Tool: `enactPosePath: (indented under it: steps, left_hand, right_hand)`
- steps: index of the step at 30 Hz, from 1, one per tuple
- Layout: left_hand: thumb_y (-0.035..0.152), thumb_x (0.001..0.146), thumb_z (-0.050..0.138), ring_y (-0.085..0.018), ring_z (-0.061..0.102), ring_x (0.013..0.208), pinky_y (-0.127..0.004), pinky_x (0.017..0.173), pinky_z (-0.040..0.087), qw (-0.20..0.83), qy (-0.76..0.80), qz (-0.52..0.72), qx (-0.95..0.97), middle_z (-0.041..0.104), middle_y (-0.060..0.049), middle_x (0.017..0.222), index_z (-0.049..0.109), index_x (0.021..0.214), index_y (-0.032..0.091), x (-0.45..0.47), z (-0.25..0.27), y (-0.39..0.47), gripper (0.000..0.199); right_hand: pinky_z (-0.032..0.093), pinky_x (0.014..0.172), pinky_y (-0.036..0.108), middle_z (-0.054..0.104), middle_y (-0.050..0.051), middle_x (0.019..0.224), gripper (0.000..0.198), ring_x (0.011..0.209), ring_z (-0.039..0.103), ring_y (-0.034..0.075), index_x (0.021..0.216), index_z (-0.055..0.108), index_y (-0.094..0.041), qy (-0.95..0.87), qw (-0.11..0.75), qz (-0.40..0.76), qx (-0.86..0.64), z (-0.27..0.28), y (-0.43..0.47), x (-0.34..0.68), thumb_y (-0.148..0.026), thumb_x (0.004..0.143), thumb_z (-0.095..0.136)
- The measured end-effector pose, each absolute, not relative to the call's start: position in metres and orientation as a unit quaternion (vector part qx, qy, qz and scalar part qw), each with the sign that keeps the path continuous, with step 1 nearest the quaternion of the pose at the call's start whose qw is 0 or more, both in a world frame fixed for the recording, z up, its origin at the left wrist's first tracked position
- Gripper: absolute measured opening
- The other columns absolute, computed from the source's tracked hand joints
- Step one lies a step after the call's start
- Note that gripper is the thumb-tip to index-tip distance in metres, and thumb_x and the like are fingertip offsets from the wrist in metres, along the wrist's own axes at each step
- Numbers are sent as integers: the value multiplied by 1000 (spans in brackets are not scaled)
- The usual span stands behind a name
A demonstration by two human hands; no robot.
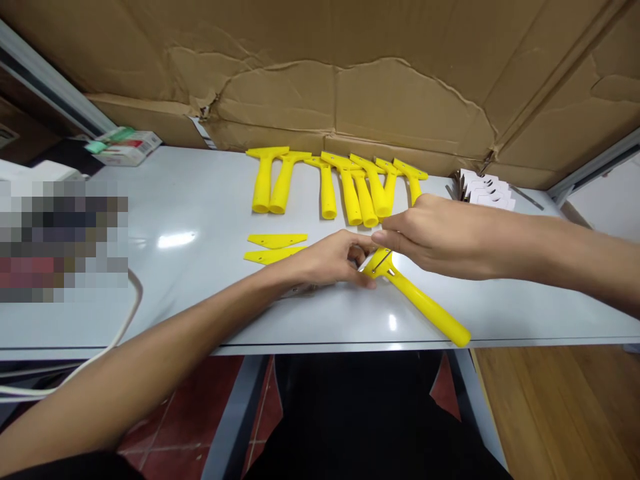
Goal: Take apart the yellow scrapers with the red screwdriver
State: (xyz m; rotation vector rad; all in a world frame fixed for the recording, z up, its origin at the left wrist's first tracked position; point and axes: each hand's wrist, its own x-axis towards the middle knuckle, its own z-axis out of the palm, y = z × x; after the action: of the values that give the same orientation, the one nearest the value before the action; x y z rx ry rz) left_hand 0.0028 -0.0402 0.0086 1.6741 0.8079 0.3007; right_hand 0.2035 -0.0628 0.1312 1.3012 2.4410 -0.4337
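Observation:
A yellow scraper handle [430, 310] lies slanted on the table, its wide head up and left and its round end by the front edge. My left hand [340, 257] is closed round the left side of that head, thumb below and forefinger above. A strip of something pale shows between those fingers. At the top of the head, my right hand [425, 233] has thumb and forefinger pinched together; what they hold, if anything, is hidden. A thin metal piece and a small screw-like part show on the head. Two flat yellow plates [277, 240] lie left of my hands.
Several more yellow scraper handles [327, 193] stand in a row along the back, by a cardboard wall [280, 93]. White cards [485, 190] are stacked at the back right. A small box [130, 147] sits back left; a white cable [133, 310] hangs over the left edge.

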Motion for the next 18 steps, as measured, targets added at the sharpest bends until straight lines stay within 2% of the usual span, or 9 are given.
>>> enactPosePath:
  steps: [3, 9, 14, 18]
  left_hand:
    - [32, 71, 93, -13, 42, 65, -28, 62, 30, 575, 363, 125, 723, 46, 7, 70, 77, 104, 17, 2, 6, -40, 39]
    - [29, 69, 93, -18, 56, 76, -29, 67, 39, 550, 383, 148, 727, 65, -1, 82, 80, 99, 19, 1, 2, -41, 34]
    - [27, 67, 92, -19, 57, 76, -29, 67, 40, 552, 385, 143, 726, 66, -1, 79, 78, 89, 19, 3, 6, -42, 28]
    - [27, 65, 90, -18, 53, 73, -30, 67, 38, 556, 399, 125, 718, 61, 1, 75, 76, 85, 19, 4, 11, -43, 26]
  right_hand:
    - [21, 72, 27, 45, 5, 63, 36, 62, 32, 4, 83, 62, -7, 866, 217, -140, 428, 135, -61, 196, -32, 106, 50]
    - [27, 74, 28, 56, 9, 76, 22, 76, 47, 8, 94, 72, -10, 905, 172, -138, 364, 126, -57, 193, -23, 99, 55]
    - [23, 73, 29, 57, 8, 76, 24, 70, 38, 5, 96, 74, -11, 907, 230, -133, 326, 137, -64, 187, -8, 98, 50]
    - [24, 72, 29, 58, 7, 79, 20, 65, 35, 3, 98, 74, -11, 899, 230, -132, 348, 139, -64, 188, -13, 100, 54]
